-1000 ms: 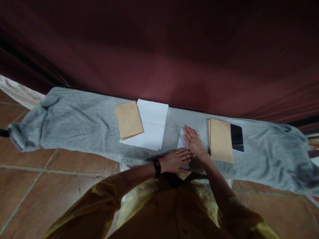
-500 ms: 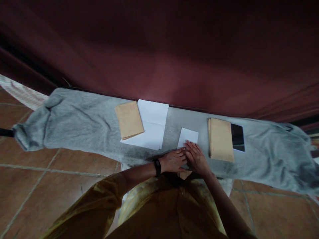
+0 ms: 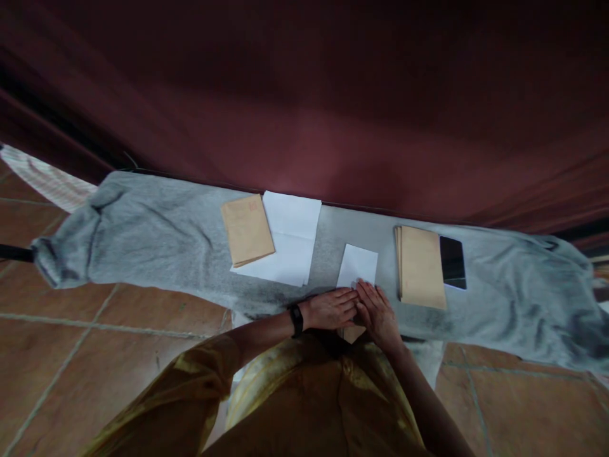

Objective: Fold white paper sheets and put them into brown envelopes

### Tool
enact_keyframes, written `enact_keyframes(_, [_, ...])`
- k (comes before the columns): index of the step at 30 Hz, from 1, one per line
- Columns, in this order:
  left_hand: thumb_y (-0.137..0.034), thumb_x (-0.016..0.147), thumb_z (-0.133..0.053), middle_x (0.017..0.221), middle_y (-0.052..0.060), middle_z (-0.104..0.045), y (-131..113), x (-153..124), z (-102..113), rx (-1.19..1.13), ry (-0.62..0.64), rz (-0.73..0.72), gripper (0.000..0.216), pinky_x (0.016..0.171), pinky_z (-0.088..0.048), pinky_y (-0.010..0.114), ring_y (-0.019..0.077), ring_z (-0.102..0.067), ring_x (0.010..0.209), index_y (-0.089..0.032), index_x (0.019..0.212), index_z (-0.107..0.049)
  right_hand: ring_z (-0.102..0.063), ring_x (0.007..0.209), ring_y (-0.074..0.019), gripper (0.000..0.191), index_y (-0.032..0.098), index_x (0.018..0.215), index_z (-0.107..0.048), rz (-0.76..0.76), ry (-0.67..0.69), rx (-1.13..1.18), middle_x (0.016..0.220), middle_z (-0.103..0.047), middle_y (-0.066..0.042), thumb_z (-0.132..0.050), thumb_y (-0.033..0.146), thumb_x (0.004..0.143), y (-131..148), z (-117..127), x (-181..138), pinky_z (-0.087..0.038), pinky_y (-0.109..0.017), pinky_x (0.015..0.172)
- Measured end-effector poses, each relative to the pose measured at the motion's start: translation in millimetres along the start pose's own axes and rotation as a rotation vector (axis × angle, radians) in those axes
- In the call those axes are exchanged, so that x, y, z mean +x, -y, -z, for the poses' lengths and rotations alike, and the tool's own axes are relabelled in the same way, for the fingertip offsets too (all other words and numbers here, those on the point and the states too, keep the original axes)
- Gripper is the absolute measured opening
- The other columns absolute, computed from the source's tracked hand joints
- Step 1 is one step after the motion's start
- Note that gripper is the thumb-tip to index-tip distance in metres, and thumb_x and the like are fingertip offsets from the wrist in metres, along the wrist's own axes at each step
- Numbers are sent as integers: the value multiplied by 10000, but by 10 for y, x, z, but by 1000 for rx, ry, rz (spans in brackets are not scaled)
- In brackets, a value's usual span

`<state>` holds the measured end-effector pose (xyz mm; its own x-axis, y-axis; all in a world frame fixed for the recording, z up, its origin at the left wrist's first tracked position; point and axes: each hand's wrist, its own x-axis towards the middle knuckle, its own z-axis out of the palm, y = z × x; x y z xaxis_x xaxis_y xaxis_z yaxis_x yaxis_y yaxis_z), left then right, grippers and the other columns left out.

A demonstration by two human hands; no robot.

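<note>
A folded white paper lies on the grey cloth in front of me, its near end hidden by my hands. Flat across that near end rests my left hand, fingers stretched out to the right. My right hand lies beside it with fingers extended forward, the two hands touching. Below them, close to my body, shows the tip of a brown paper envelope, mostly covered by the hands. Neither hand grips anything that I can see.
Grey cloth covers the narrow surface. To the left, brown envelopes overlap creased white sheets. On the right, more brown envelopes partly cover a dark-screened device. A dark red curtain-like surface stands behind.
Both hands have slid slightly toward my body, the right one most plainly. More of the white paper shows beyond the fingertips.
</note>
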<state>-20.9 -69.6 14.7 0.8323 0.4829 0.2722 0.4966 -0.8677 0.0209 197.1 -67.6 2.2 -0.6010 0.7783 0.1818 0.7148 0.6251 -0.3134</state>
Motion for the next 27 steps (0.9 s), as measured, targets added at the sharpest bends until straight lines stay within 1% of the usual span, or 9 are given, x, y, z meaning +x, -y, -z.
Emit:
enact_keyframes(3, [-344,977,-550,1306,144,-671,3,-18,22,-45,-25,6,278,1155,-396,387,222,-592,1266,-147,1107,-696,-340,1479,-208,557,208,1597,-194,6,-5,-39,1586,-393,-77,-332,318,1068,18,-5,-55,-263,-479,1234])
enact_keyframes(5, [-302,981,-539,1300,111,-680,11,-28,40,-94,-40,36,242,1136,-419,364,200,-600,1253,-171,1115,-692,-339,1479,-211,568,208,1599,-181,12,-3,-61,1588,-389,-76,-343,311,1065,33,7,-82,-261,-481,1235])
enact_keyframes(9, [-266,999,-496,1255,76,-702,38,-15,69,-194,-48,211,251,1096,-457,322,173,-610,1235,-181,1173,-656,-334,1481,-208,568,211,1595,-203,16,-3,-104,1599,-367,-69,-363,297,1057,75,52,-120,-246,-480,1240])
enact_keyframes(11, [-289,1012,-467,1303,81,-677,61,24,69,-205,-41,316,296,1112,-442,336,174,-587,1269,-182,1241,-621,-339,1479,-210,555,218,1585,-244,19,-10,-117,1604,-358,-66,-374,300,1052,99,71,-138,-242,-480,1240])
enact_keyframes(13, [-358,1025,-438,1410,97,-605,92,88,53,-182,-26,391,388,1162,-387,362,181,-518,1351,-171,1344,-556,-348,1474,-217,537,222,1565,-304,22,-13,-122,1601,-364,-65,-399,309,1044,122,83,-157,-245,-485,1238])
enact_keyframes(15, [-447,1031,-402,1519,105,-498,129,169,23,-142,0,428,498,1208,-313,388,193,-420,1433,-162,1432,-479,-363,1465,-228,517,213,1538,-365,24,-14,-120,1591,-384,-69,-426,316,1035,141,91,-176,-252,-493,1234])
enact_keyframes(18, [-520,1030,-348,1592,106,-389,205,304,-43,-84,33,436,580,1238,-230,434,215,-322,1489,-172,1489,-418,-381,1454,-240,488,201,1499,-430,15,-20,-110,1558,-442,-68,-455,313,1024,161,96,-195,-255,-508,1232])
enact_keyframes(22, [-520,1025,-360,1605,105,-365,349,487,-151,-52,3,453,576,1239,-195,486,247,-299,1498,-203,1504,-405,-397,1444,-240,518,211,1523,-390,0,-11,-100,1521,-495,-62,-469,303,1020,176,103,-194,-269,-521,1226])
enact_keyframes(27, [-544,989,-437,1609,112,-356,517,683,-255,-39,-4,503,614,1226,-187,541,301,-280,1501,-232,1517,-397,-406,1440,-238,528,235,1545,-353,-18,-17,-88,1538,-471,-61,-446,302,1029,192,126,-171,-276,-515,1222])
